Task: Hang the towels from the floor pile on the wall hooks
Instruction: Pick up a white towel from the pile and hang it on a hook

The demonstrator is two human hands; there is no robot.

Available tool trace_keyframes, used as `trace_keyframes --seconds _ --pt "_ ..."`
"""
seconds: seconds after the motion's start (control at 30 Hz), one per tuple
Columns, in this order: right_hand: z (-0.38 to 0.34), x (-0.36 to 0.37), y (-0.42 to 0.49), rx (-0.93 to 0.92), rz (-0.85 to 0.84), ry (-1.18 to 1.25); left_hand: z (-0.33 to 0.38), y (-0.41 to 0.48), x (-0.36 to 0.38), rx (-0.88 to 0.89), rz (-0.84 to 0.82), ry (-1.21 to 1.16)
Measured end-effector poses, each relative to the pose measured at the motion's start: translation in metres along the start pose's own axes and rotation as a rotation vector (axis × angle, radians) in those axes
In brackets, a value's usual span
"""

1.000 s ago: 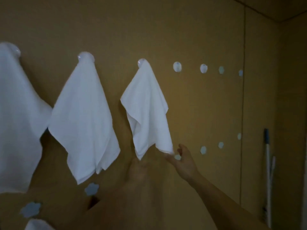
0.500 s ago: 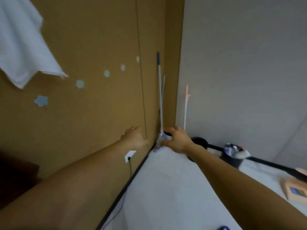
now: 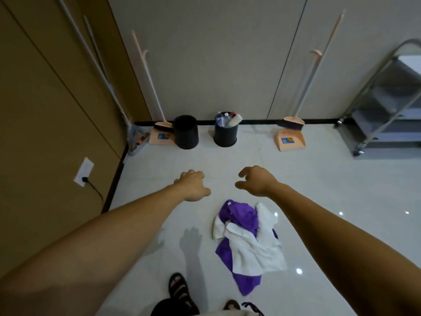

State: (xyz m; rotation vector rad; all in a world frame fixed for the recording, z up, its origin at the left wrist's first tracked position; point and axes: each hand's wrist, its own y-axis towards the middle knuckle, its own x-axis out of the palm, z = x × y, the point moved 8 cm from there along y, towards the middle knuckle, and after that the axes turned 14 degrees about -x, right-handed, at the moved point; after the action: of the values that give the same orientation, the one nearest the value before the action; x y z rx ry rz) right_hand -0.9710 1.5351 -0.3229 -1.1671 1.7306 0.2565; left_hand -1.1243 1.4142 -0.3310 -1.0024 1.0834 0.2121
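Though illegible, blue labels [image 3: 287,140] on both dustpans [image 3: 296,144]; left hand [image 3: 193,187], right hand [image 3: 256,181] loosely curled, empty, clear of the towel pile [image 3: 248,247].

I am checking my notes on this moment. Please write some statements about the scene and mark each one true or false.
1. The left hand holds a towel. False: it holds nothing.
2. The towel pile on the floor mixes white and purple cloths. True.
3. Both black bins show bottles. False: only the right bin does; the left bin looks dark inside.
4. The right hand is empty. True.
5. A plug sits in the wall socket. True.
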Motion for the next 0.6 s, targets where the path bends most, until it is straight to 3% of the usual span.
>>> trace_keyframes --seconds 0.33,0.6 --pt "0.137 0.100 0.007 0.351 -0.083 0.177 0.054 0.115 0.130 0.088 -0.256 0.043" --pt "0.241 0.255 0.075 0.401 -0.186 0.203 0.051 0.229 0.282 0.032 -0.351 0.051"
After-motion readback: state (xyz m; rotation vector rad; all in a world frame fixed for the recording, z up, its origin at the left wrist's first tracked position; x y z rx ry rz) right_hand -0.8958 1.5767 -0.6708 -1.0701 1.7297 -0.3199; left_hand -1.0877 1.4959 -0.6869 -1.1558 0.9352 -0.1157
